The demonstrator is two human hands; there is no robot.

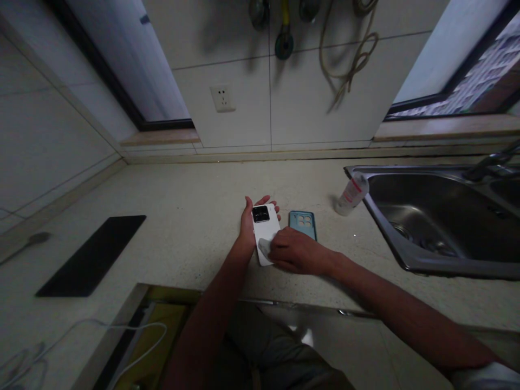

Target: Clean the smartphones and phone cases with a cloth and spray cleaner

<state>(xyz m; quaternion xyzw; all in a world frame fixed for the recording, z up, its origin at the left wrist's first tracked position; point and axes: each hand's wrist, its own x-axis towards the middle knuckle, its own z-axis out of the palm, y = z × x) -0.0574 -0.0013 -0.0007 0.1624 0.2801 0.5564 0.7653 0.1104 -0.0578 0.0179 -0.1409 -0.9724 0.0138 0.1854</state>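
My left hand [246, 223] grips a white phone [265, 228] from its left side, back face up with the dark camera block at the far end, just above the pale countertop [190, 216]. Closed in a pinch, my right hand [293, 251] presses a small light wipe [264, 247] against the lower part of the phone's back. A teal phone case [303, 223] lies flat on the counter just right of the phone, inner side up.
A small clear bottle with a red label [351, 194] lies beside the steel sink [430, 214] at the right. A black flat mat [91, 253] lies at the left. White cables [97, 330] trail at the lower left. A wall socket [222, 98] sits behind.
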